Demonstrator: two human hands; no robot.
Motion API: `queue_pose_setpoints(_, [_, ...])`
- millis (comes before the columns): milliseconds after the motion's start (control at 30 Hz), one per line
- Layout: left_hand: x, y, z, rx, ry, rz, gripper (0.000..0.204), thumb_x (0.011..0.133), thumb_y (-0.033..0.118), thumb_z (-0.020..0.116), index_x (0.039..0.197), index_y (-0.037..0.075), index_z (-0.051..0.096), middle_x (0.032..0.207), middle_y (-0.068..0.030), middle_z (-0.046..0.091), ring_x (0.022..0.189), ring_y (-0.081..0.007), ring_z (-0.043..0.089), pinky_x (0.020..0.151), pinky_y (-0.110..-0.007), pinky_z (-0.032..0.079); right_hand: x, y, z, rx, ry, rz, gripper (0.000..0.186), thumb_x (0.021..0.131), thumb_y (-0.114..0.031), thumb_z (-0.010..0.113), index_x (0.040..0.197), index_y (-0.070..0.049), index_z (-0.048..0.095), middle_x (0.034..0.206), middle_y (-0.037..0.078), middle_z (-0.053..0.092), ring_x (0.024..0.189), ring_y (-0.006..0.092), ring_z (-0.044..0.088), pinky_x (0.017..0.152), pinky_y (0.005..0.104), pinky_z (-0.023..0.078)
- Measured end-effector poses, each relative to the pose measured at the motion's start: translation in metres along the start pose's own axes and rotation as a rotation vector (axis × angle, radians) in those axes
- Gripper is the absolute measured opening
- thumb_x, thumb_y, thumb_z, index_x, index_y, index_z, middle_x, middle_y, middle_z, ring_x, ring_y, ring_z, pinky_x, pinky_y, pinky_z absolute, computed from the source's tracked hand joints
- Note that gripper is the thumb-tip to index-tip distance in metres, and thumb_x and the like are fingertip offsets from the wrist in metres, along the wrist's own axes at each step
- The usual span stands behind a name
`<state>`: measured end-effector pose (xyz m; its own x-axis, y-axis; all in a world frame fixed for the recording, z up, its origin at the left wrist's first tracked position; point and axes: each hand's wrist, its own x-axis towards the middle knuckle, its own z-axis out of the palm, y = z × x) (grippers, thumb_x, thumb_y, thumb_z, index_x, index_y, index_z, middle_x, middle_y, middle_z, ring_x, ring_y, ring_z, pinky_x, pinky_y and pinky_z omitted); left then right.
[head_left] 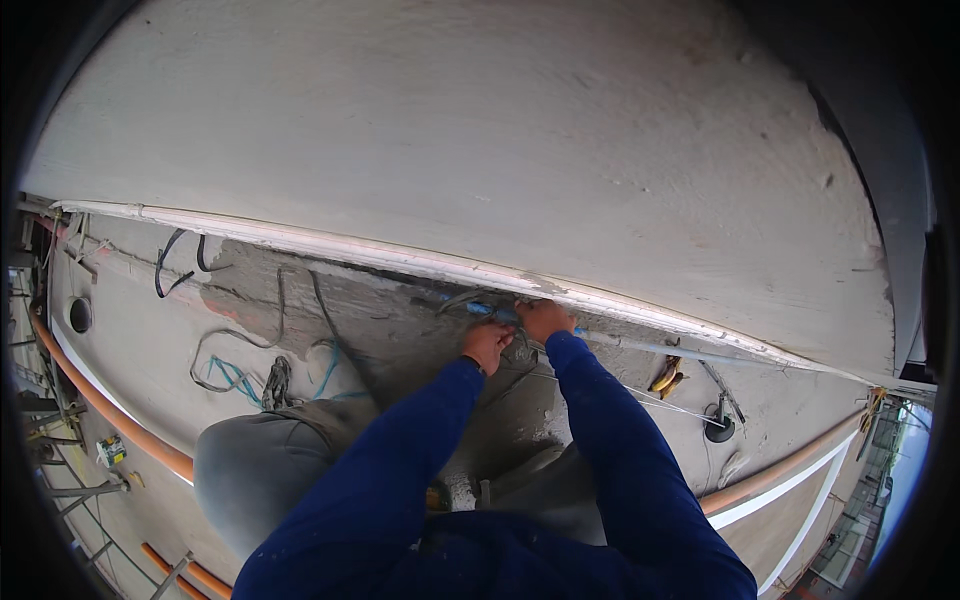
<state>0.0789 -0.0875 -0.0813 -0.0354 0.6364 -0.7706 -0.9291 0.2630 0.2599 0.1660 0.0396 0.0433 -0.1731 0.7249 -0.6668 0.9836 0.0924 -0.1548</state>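
A short blue pipe (483, 309) lies low against the wall, just under a long white strip (400, 255). My right hand (545, 318) is closed over it, with a bit of blue showing at the wrist side. Beside it, my left hand (488, 346) has its fingers curled against the pipe's underside; the fingertips are partly hidden. A pale, thin pipe (660, 348) runs on to the right from my right hand. Dark flat cables (335, 325) come down the wet grey mortar (245, 290) left of my hands.
A bundle of dark cord and blue string (275, 385) lies by my left knee. To the right are a yellow and dark object (667, 375) and a round black piece (720, 428) with thin lines. Orange pipes (110, 410) run along both edges, with scaffolding beyond.
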Motion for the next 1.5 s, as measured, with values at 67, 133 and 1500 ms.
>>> queue_pose_setpoints(67, [0.014,0.001,-0.001,0.304,-0.103,0.067,0.021,0.095,-0.004,0.057,0.115,0.002,0.059,0.111,-0.0106,0.066,0.100,-0.0222,0.064,0.087,-0.037,0.053,0.007,0.006,0.002,0.010,0.045,-0.020,0.065,0.097,-0.064,0.048,0.128,-0.012,0.073,0.140,0.019,0.065,0.134,0.0401,0.057,0.114,0.0713,0.028])
queue_pose_setpoints(133, [0.011,0.000,-0.012,0.956,-0.234,0.217,0.027,0.094,-0.005,0.057,0.119,0.002,0.058,0.116,-0.0101,0.064,0.101,-0.0223,0.062,0.088,-0.039,0.051,0.004,0.004,0.000,0.007,0.031,-0.024,0.065,0.096,-0.063,0.047,0.127,-0.012,0.073,0.140,0.018,0.065,0.134,0.0404,0.057,0.114,0.0716,0.027])
queue_pose_setpoints(1500, [-0.033,0.007,-0.006,1.308,-0.088,0.405,0.026,0.104,0.021,0.052,0.098,0.003,0.071,0.096,-0.0173,0.072,0.091,-0.0329,0.069,0.084,-0.044,0.051,0.002,0.015,-0.002,0.038,-0.046,-0.167,0.051,0.092,-0.054,0.060,0.116,-0.011,0.076,0.125,0.019,0.072,0.126,0.0423,0.062,0.110,0.0673,0.034])
